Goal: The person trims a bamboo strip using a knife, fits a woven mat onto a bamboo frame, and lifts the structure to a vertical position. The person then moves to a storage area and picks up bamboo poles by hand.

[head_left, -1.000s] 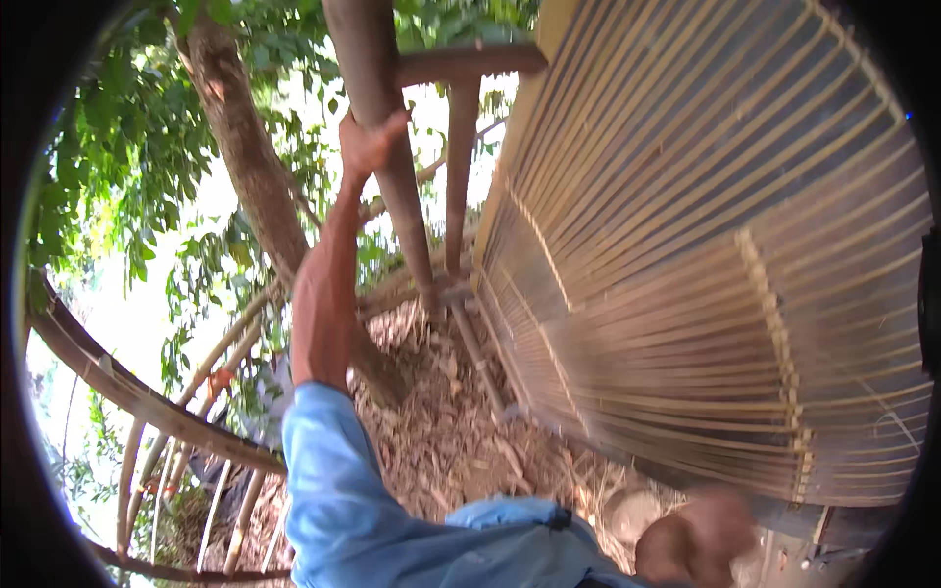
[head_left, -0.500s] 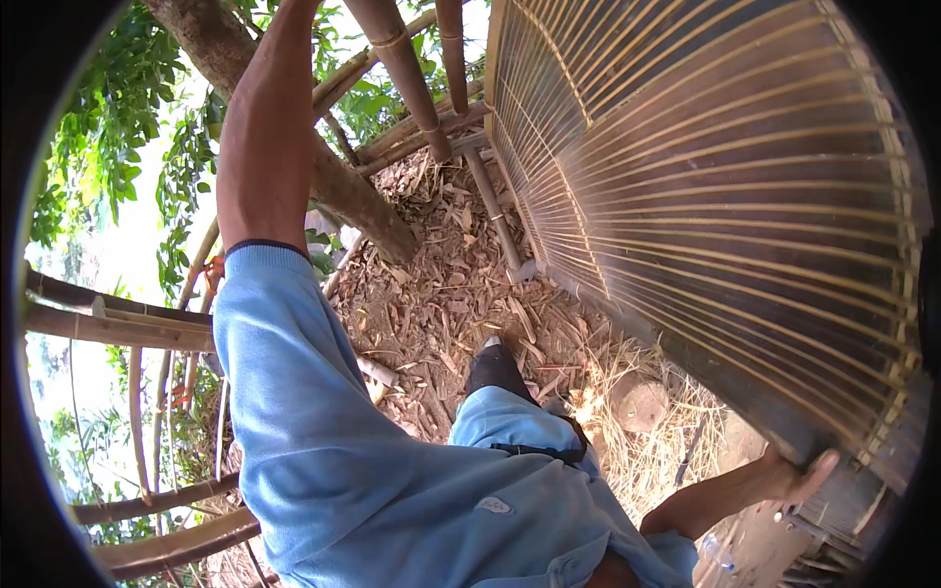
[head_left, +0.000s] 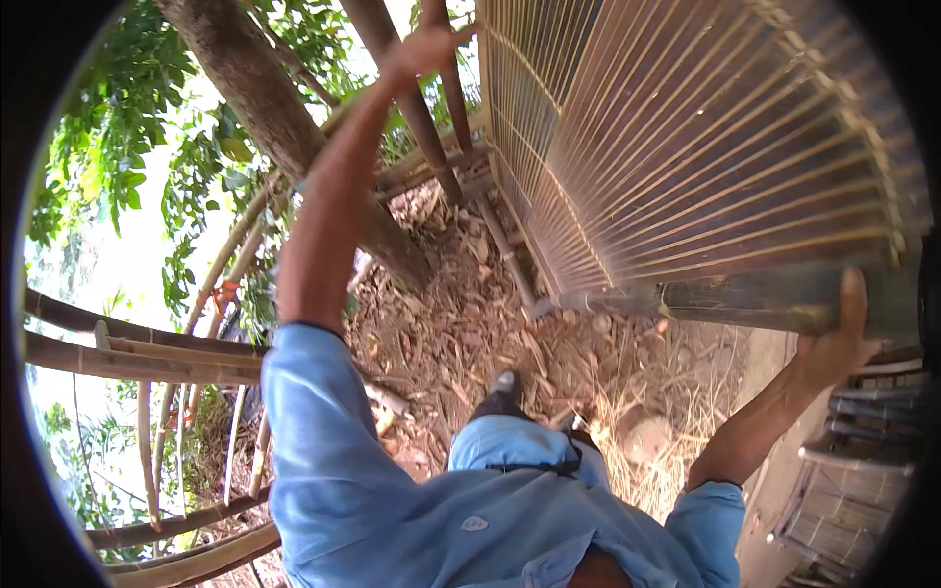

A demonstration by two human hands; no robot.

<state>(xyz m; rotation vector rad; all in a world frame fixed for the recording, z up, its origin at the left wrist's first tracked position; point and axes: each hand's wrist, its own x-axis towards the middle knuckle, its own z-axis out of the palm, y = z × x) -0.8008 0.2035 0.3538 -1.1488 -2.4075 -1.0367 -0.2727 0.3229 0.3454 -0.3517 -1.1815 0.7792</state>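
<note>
The slatted panel (head_left: 686, 167), probably stiff and bulky, is spanning between the right hand (head_left: 838, 348), which is grasping its thick lower rail (head_left: 735, 302), likely the sturdiest hold, and the blurred left hand (head_left: 421, 54), whose grip I cannot tell.

daylight glares through green foliage (head_left: 98, 147) beside a leaning tree trunk (head_left: 245, 93), bamboo railing (head_left: 147, 364) and leaf-strewn ground (head_left: 456, 328).

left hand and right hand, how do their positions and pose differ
The left hand is high, near the slatted panel; the right hand is lower, at the pole along its bottom. The left hand points rightward; the right hand has one digit upright against the pole. Both forearms are bare.
</note>
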